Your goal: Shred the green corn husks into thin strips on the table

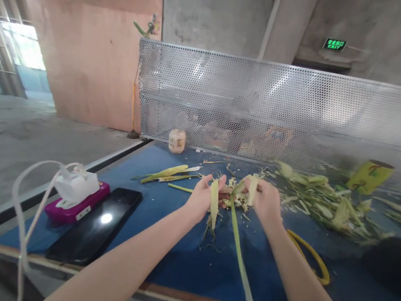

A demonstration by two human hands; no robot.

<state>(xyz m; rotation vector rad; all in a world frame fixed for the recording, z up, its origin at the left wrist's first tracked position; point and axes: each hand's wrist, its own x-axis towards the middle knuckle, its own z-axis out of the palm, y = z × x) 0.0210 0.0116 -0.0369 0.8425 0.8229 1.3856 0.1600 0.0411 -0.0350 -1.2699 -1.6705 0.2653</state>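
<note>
My left hand (203, 198) is closed at mid-table, with a pale husk strip (214, 205) hanging over its fingers. My right hand (266, 200) pinches another folded husk strip (252, 189) just opposite. Between the two hands a long green leaf strip (241, 257) runs down toward the front edge of the table; its upper end is at the fingers. Behind and below the fingers lies a heap of pale scraps (240, 201). Dark stringy bits (210, 230) lie under my left hand. Fingertips are partly hidden by the strips.
Loose husk leaves (167, 172) lie beyond my left hand, a larger husk pile (321, 199) at right. Also on the blue table (176, 262): a phone (94, 227), magenta tissue box (77, 202), yellow hoop (315, 255), yellow can (369, 176) and jar (177, 141). A perforated metal screen (212, 92) stands behind.
</note>
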